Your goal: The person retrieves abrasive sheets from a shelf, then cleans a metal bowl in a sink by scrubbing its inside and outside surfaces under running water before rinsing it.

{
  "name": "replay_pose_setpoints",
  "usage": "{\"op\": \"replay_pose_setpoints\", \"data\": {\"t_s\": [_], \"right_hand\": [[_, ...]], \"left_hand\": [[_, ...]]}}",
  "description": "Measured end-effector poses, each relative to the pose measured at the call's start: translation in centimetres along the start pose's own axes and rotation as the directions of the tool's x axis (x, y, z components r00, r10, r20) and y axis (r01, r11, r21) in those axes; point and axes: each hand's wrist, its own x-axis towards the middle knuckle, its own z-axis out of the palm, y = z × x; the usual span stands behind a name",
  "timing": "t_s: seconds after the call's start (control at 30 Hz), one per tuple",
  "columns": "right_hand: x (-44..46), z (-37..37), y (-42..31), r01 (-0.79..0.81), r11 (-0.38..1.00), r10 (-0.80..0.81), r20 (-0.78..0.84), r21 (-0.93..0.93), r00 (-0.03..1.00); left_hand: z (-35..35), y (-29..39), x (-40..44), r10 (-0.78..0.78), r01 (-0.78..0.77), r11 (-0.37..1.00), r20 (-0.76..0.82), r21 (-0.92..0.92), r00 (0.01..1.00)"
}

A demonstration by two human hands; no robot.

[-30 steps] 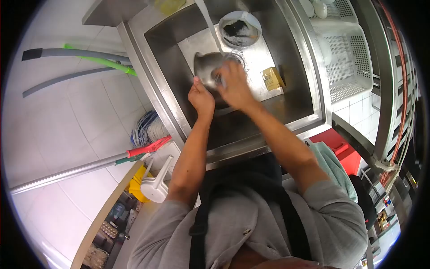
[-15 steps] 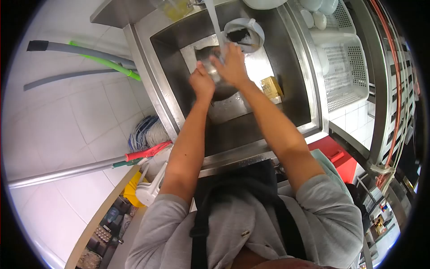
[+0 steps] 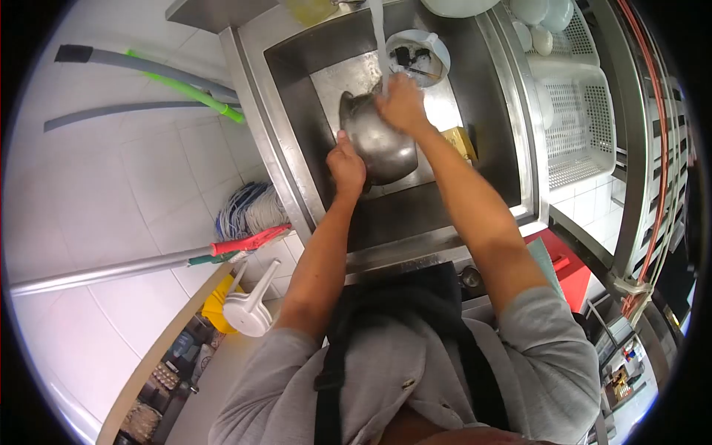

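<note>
A rounded dark metal pot (image 3: 382, 144) lies tilted on its side in the steel sink, its outer wall towards me. My left hand (image 3: 346, 163) is closed on its left edge, thumb on the outside. My right hand (image 3: 403, 104) is at the pot's upper right, under the stream of water (image 3: 379, 41) from above. Its fingers curl at the pot's edge; what they hold, if anything, is hidden. Just beyond it stands a white container (image 3: 437, 48) with dark pieces and a thin stick-like thing in liquid. A yellow sponge-like block (image 3: 460, 142) sits right of my right wrist.
The steel sink (image 3: 356, 261) has raised walls around my hands. White perforated baskets (image 3: 564, 174) stand on the right, one with white crockery (image 3: 530, 11). Mop strings (image 3: 256, 208) and long handles (image 3: 185, 93) are at the left. A red box (image 3: 571, 274) is at lower right.
The pot has been turned, so its rounded outer wall now faces me. My left hand has moved down along its left side; my right hand has shifted slightly right.
</note>
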Motion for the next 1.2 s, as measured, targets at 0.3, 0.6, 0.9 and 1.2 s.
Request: {"op": "replay_pose_setpoints", "data": {"t_s": [0.3, 0.6, 0.9, 1.2], "right_hand": [[-6.5, 1.0, 6.7, -0.236, 0.891, 0.272, -0.038, 0.388, 0.962], [-4.5, 1.3, 5.2, -0.037, 0.954, 0.078, -0.129, 0.298, 0.989], [-6.1, -0.1, 8.7, -0.103, 0.939, 0.094, 0.043, 0.327, 0.995], [-5.9, 4.2, 11.7, -0.304, 0.850, 0.313, 0.051, 0.431, 0.948]], "left_hand": [[3.6, -5.3, -0.1, -0.547, 0.403, 0.629, -0.010, -0.665, 0.837], [2.4, -1.3, 0.7, -0.543, 0.510, 0.645, 0.129, -0.569, 0.830], [2.8, -4.5, 2.7, -0.557, 0.536, 0.627, 0.156, -0.565, 0.816], [2.8, -3.3, -1.1, -0.203, 0.203, 0.979, -0.090, -0.011, 0.975]]}}
